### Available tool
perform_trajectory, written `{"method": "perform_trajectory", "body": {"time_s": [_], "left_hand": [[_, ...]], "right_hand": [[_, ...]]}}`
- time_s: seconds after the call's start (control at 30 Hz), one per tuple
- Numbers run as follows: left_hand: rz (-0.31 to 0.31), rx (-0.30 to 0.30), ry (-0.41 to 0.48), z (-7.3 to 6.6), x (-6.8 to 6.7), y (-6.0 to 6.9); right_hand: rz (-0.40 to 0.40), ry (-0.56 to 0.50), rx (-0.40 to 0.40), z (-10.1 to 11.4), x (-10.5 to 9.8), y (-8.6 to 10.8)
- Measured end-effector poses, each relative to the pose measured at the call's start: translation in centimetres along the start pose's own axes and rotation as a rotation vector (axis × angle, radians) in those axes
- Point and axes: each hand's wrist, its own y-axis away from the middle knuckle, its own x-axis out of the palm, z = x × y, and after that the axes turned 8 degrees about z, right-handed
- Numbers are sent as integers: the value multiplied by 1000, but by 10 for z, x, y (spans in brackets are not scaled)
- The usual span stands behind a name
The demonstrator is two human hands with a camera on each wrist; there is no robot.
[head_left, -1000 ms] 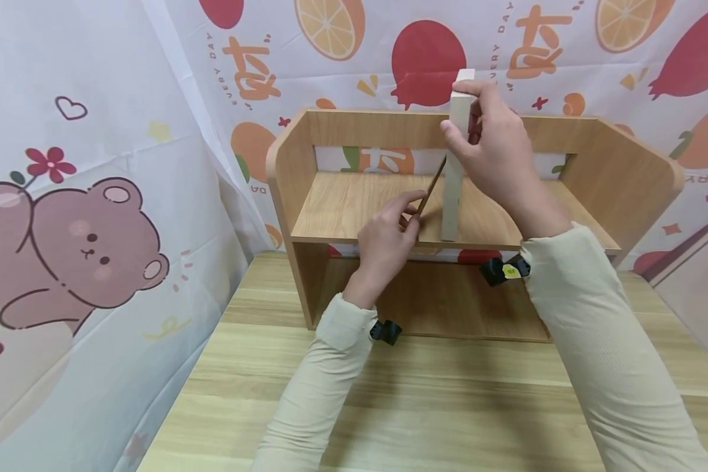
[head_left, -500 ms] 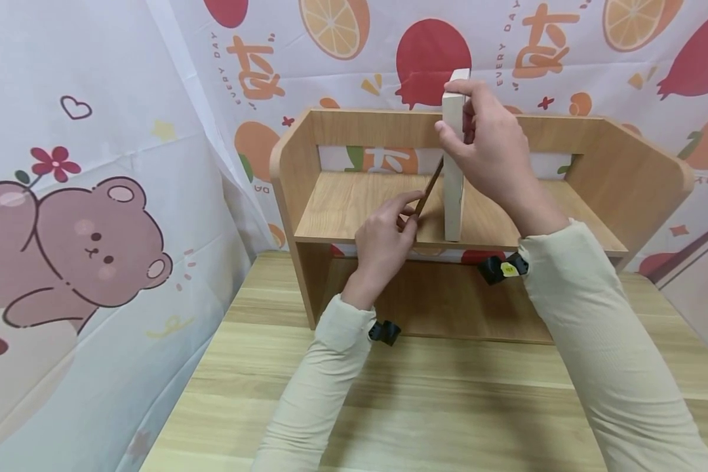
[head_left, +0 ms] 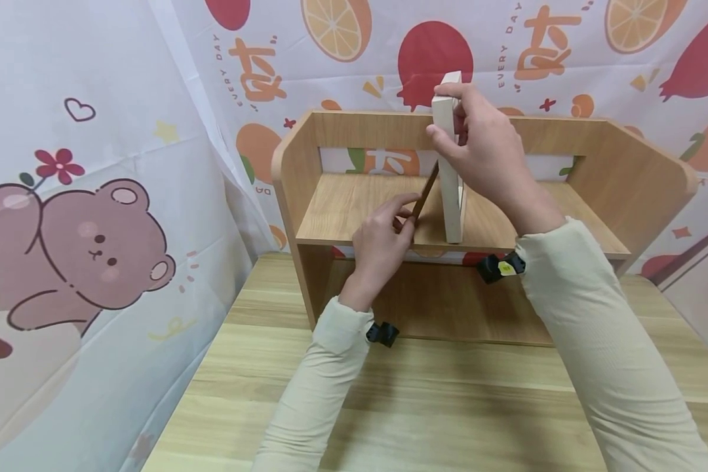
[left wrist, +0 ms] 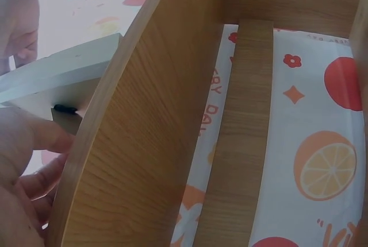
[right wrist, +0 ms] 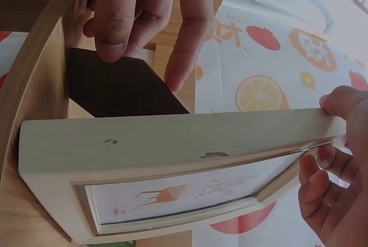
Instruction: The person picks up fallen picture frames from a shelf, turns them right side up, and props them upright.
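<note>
A cream picture frame [head_left: 448, 177] stands edge-on on the upper board of a wooden shelf, its top leaning slightly left. My right hand [head_left: 491, 147] grips the frame near its upper end. In the right wrist view, a small drawing [right wrist: 167, 194] shows behind the frame's front. A dark support leg [right wrist: 115, 86] slants out from the frame's back. My left hand [head_left: 382, 244] pinches this leg between thumb and fingers, low near the board's front edge. The left wrist view shows only part of the frame [left wrist: 63, 66], the shelf hiding the rest.
The wooden shelf [head_left: 354, 196] has raised side panels, a back rail and a lower compartment [head_left: 448, 301]. It stands at the back of a wood-grain table [head_left: 436, 406]. A fruit-print cloth [head_left: 342, 85] hangs behind, and a bear-print cloth [head_left: 106, 249] hangs at left.
The picture frame's top has tipped left with my right hand, and a little more of its right side shows. My left hand keeps its pinch on the support leg. The head view shifted slightly.
</note>
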Motion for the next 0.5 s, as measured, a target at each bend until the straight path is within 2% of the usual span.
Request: {"method": "perform_trajectory", "body": {"time_s": [0.5], "left_hand": [[25, -62, 15, 1, -5, 0]], "right_hand": [[80, -15, -63, -4, -7, 1]]}}
